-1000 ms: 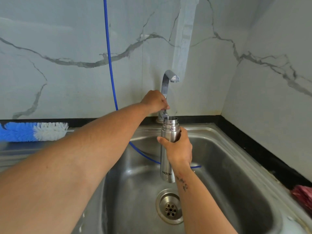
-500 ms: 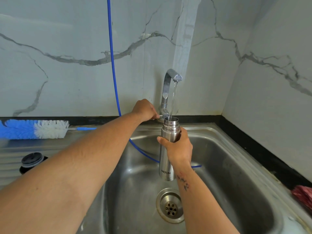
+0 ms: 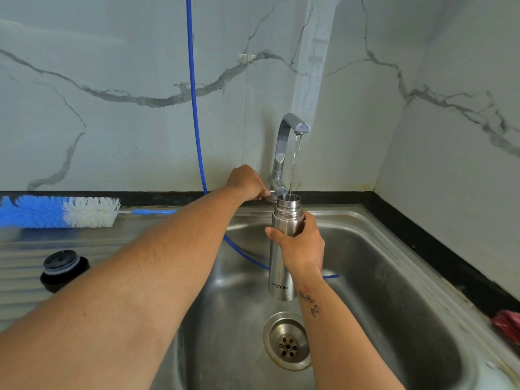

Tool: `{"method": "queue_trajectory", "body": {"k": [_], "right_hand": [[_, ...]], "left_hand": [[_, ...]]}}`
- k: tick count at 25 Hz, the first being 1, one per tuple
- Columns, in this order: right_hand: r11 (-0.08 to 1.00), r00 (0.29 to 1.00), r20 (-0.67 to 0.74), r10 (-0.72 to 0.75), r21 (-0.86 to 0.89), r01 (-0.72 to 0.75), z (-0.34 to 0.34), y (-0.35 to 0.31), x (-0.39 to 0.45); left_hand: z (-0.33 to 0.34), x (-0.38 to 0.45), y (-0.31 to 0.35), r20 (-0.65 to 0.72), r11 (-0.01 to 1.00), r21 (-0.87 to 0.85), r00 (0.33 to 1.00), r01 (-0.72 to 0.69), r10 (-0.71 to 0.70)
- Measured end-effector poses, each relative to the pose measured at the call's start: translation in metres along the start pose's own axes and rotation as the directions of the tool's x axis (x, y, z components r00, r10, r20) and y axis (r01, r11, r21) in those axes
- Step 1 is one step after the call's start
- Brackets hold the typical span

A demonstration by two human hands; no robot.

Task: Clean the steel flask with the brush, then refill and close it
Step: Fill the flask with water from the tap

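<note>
My right hand (image 3: 302, 244) grips the open steel flask (image 3: 278, 274) upright over the sink, its mouth directly under the tap spout (image 3: 292, 128). A thin stream of water (image 3: 295, 164) runs from the spout into the flask. My left hand (image 3: 247, 182) is closed on the tap lever at the base of the tap. The blue and white bottle brush (image 3: 64, 211) lies on the draining board at the left, against the wall. The flask's black cap (image 3: 63, 270) stands on the draining board, nearer to me.
The steel sink basin (image 3: 394, 291) has a drain (image 3: 288, 342) below the flask. A blue hose (image 3: 194, 108) hangs down the marble wall and curls into the basin. A red cloth-like thing (image 3: 506, 325) lies at the sink's right rim.
My left hand dropped from the tap's upper stem to the lever at its base, and water began to flow into the flask. The flask stayed under the spout.
</note>
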State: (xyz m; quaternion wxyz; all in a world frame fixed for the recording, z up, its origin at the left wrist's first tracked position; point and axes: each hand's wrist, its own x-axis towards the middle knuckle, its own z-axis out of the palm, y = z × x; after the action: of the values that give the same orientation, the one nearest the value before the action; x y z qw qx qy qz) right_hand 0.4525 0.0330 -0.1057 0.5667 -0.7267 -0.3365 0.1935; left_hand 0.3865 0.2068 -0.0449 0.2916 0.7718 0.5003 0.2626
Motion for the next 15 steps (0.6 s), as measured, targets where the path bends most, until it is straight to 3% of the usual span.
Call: {"method": "queue_trajectory", "body": {"k": [15], "right_hand": [[1.0, 1.0, 0.011, 0.014, -0.002, -0.014, -0.0001, -0.003, -0.0026]], "left_hand": [[-0.0003, -0.0011, 0.0051, 0.025, 0.996, -0.042, 0.997, 0.073, -0.072]]}}
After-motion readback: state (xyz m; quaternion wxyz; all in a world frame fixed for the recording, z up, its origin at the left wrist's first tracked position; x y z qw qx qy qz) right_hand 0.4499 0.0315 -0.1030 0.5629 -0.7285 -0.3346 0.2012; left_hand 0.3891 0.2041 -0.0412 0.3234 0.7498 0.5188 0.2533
